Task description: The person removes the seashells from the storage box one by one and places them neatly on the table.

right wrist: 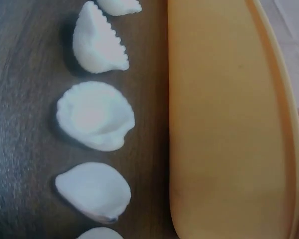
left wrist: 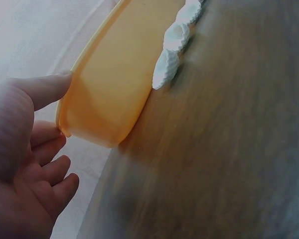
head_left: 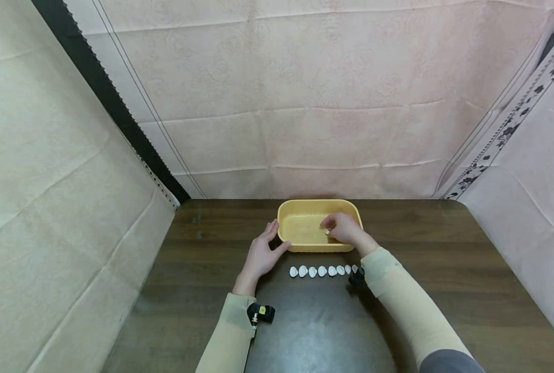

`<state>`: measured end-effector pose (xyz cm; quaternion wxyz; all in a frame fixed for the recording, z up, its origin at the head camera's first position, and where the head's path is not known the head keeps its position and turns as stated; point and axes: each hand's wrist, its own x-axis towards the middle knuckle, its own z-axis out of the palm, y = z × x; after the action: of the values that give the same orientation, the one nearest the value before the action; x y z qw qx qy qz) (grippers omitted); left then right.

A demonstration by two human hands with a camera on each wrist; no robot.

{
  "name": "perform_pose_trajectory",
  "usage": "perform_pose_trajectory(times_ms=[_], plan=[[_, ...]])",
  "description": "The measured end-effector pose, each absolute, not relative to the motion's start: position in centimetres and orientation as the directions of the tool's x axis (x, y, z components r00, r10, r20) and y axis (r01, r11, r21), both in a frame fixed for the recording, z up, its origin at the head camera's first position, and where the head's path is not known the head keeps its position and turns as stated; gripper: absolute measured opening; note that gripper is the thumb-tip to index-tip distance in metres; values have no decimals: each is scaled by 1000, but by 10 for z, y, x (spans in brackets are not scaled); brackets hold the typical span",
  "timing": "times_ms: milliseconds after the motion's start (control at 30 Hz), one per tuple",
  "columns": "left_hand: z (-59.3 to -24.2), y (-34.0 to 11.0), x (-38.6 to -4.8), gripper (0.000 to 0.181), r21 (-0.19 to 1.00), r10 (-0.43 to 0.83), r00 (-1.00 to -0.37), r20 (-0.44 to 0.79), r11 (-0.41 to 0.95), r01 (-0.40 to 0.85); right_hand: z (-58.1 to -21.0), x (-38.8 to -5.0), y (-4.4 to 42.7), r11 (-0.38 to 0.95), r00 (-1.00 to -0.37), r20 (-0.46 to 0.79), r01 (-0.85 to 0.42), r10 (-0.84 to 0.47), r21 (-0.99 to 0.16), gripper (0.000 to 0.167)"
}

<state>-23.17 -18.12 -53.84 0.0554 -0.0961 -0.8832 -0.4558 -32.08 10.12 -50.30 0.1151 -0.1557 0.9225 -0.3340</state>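
Observation:
A yellow plastic tub (head_left: 300, 247) stands at the back of the table. My left hand (head_left: 262, 252) holds its front left corner, thumb at the front rim and fingers along the left side; the left wrist view shows the thumb (left wrist: 52, 89) on the rim. My right hand (head_left: 344, 228) reaches into the tub, fingers bent down around a small white seashell (head_left: 327, 232). In the right wrist view the tub wall (right wrist: 229, 124) hides most of that hand. White seashells (head_left: 322, 271) lie in a row before the tub, with ribbed edges in the right wrist view.
The brown wooden table (head_left: 202, 269) meets a pale cloth backdrop (head_left: 305, 103) right behind the tub. More pale cloth (head_left: 62, 181) hangs at the left side and at the right. Black wrist cameras (head_left: 264, 313) sit on both sleeves, the right one close to the row's right end.

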Motion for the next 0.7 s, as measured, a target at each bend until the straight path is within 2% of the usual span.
perform_pose_trajectory(times_ms=[400, 700], plan=[[-537, -180, -232, 75, 792, 118, -977, 175, 573, 211, -502, -318, 100, 759, -917, -153, -203, -370, -619, 14], [-537, -181, -231, 75, 794, 114, -978, 173, 572, 207, -501, -317, 99, 764, -920, -125, -226, -371, -604, 10]])
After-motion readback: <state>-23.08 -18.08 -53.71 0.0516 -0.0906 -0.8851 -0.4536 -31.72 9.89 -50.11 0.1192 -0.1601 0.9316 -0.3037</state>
